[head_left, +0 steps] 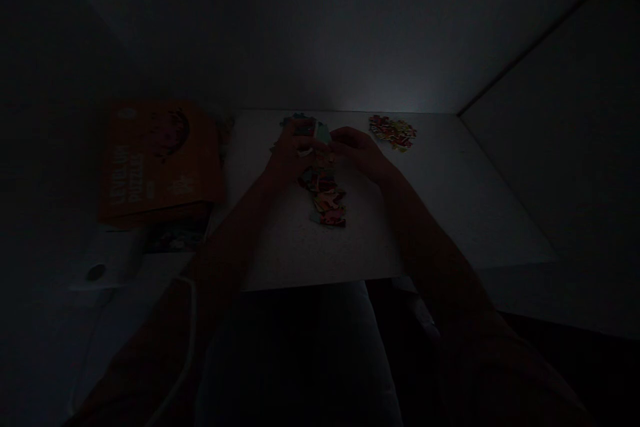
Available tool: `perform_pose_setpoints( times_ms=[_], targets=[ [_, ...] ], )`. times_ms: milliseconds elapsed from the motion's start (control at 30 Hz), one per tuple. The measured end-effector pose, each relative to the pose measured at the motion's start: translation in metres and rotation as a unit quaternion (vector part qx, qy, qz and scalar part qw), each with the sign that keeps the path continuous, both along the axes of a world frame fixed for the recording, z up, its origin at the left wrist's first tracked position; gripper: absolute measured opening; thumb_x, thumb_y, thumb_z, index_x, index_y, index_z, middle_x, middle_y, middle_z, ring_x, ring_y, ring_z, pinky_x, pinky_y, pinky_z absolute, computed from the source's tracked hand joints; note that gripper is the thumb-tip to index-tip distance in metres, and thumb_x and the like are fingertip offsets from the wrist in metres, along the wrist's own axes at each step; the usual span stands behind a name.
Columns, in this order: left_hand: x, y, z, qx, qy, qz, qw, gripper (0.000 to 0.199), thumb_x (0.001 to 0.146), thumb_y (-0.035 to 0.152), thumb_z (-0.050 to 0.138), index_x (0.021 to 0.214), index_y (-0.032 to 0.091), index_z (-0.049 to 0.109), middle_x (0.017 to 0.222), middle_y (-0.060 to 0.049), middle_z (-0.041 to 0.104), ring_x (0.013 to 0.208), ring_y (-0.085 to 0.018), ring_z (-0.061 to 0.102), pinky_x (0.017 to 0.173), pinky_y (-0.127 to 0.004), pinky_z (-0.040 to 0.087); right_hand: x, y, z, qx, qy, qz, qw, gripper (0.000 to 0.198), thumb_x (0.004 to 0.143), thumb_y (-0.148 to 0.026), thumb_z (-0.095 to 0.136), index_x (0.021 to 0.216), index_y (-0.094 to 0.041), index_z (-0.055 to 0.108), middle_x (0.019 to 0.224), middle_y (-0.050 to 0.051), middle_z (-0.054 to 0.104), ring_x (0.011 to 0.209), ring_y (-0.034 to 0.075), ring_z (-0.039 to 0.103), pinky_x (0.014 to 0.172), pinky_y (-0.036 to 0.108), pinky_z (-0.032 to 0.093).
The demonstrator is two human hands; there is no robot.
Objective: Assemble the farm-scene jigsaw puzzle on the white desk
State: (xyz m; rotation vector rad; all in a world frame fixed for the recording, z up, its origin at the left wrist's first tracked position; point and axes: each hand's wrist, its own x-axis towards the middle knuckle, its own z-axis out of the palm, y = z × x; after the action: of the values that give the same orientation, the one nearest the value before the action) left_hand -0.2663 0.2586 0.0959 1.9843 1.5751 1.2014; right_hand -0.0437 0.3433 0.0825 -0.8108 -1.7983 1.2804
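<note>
My left hand [293, 150] and right hand [363, 152] meet around the green piece [323, 133] at the far end of the strip [329, 199]; I can't tell whether either grips. Likely I'm fitting it, which calls for aligned edges.

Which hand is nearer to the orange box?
Left. The left hand is to the right of the box, apart from it; the right hand is farther right, beyond the left.

Left hand [290, 152], right hand [364, 152] bare; forearms [245, 210] bare; dark bluish-grey trousers [345, 333].
</note>
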Motion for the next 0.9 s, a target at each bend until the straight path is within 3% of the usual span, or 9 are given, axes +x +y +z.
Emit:
perform_pose_setpoints(
  times_ms=[133, 233, 367, 600, 733, 900],
  targets=[
    [0.001, 0.001, 0.0, 0.038, -0.084, 0.028, 0.995, 0.03, 0.114, 0.037, 0.067, 0.136, 0.031, 0.085, 0.149, -0.011, 0.079, 0.141, -0.031, 0.076, 0.119, -0.048, 0.066, -0.001, 0.004, 0.004, -0.009, 0.011, -0.036, 0.999, 0.047, 0.082, -0.067, 0.099, 0.102, -0.032, 0.075, 0.104, 0.003, 0.082, 0.108, 0.028, 0.078, 0.1, 0.047, 0.07],
    [0.004, 0.001, 0.001, -0.012, -0.141, 0.064, 0.988, 0.044, 0.109, 0.054, 0.079, 0.145, 0.029, 0.078, 0.137, -0.009, 0.084, 0.121, -0.028, 0.084, 0.104, -0.042, 0.071, -0.001, 0.005, 0.004, -0.003, 0.009, -0.041, 0.999, 0.047, 0.085, -0.067, 0.098, 0.103, -0.032, 0.073, 0.101, 0.004, 0.081, 0.108, 0.029, 0.077, 0.098, 0.047, 0.07],
    [0.002, 0.005, -0.004, -0.049, -0.188, 0.059, 0.979, 0.05, 0.1, 0.063, 0.091, 0.131, 0.025, 0.08, 0.119, -0.007, 0.087, 0.104, -0.027, 0.083, 0.095, -0.046, 0.072, -0.002, 0.006, -0.001, 0.006, 0.007, -0.03, 0.999, 0.05, 0.084, -0.071, 0.097, 0.104, -0.031, 0.074, 0.101, 0.005, 0.081, 0.106, 0.029, 0.077, 0.097, 0.048, 0.069],
    [-0.009, 0.01, -0.001, -0.018, -0.243, 0.13, 0.961, 0.055, 0.106, 0.076, 0.076, 0.132, 0.027, 0.078, 0.126, -0.003, 0.085, 0.107, -0.023, 0.075, 0.097, -0.047, 0.066, 0.005, 0.01, -0.001, 0.019, 0.009, -0.055, 0.998, 0.055, 0.084, -0.08, 0.095, 0.105, -0.032, 0.08, 0.102, 0.004, 0.085, 0.106, 0.029, 0.079, 0.096, 0.048, 0.07],
    [-0.006, 0.009, 0.003, -0.031, -0.237, 0.138, 0.961, 0.041, 0.11, 0.066, 0.069, 0.118, 0.029, 0.083, 0.116, 0.001, 0.087, 0.107, -0.023, 0.073, 0.097, -0.046, 0.065, 0.008, 0.014, -0.001, 0.029, 0.015, -0.089, 0.995, 0.049, 0.087, -0.076, 0.093, 0.104, -0.032, 0.079, 0.104, 0.005, 0.085, 0.108, 0.03, 0.08, 0.098, 0.049, 0.07],
    [-0.011, 0.011, -0.007, -0.036, -0.21, 0.154, 0.965, 0.037, 0.111, 0.059, 0.07, 0.104, 0.025, 0.084, 0.11, -0.006, 0.086, 0.111, -0.027, 0.078, 0.099, -0.043, 0.065, 0.007, 0.014, 0.001, 0.027, -0.004, -0.107, 0.994, 0.042, 0.091, -0.069, 0.091, 0.104, -0.031, 0.078, 0.1, 0.005, 0.084, 0.104, 0.029, 0.08, 0.093, 0.046, 0.069]
  ],
)
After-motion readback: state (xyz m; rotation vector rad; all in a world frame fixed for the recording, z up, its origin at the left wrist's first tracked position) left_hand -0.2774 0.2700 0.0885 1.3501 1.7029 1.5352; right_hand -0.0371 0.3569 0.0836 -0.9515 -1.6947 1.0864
